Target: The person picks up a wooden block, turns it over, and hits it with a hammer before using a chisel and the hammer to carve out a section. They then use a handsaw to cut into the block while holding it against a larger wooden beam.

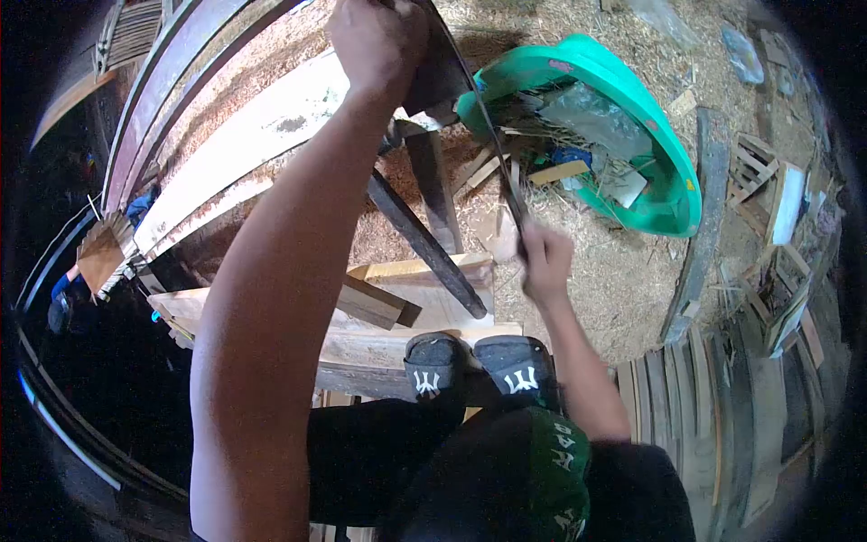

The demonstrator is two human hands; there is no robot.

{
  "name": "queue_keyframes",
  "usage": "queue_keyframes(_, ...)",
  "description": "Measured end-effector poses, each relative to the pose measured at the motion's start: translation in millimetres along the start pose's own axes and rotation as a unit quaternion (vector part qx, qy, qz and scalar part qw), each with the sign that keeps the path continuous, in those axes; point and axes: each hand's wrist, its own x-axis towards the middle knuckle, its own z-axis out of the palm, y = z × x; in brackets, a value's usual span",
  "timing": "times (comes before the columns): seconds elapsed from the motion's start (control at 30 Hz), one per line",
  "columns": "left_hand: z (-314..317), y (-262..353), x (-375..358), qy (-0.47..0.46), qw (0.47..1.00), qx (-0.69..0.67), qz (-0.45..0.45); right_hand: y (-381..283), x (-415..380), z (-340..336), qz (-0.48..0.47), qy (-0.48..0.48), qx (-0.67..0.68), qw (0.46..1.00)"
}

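Note:
My left hand (379,41) is at the top centre, its fingers closed at the upper end of a long thin dark strip or blade (483,113); what exactly they hold is partly cut off by the frame edge. The strip runs down and right to my right hand (546,257), which is wrapped round its lower end. A dark flat block (438,81) lies beside the strip near my left hand. Below it, dark legs or bars (424,239) slant down over pale boards.
A green tub (677,172) with plastic and wood scraps lies at the right. Long curved boards (244,172) stretch across the upper left. Sawdust covers the ground. My slippers (510,366) rest by pale planks (379,348). Wooden frames (777,217) stand far right.

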Motion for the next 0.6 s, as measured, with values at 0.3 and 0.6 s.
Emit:
queue_keyframes(0.3, -7.5, 8.2, 1.5, 0.010, 0.999, -0.015, -0.033, 17.0, -30.6, -8.6, -0.009, -0.003, 0.053, 0.999)
queue_keyframes(0.6, -5.4, 4.8, -2.6, -0.026, 0.999, -0.010, 0.024, -4.2, -13.5, -8.6, -0.031, 0.002, 0.036, 0.999)
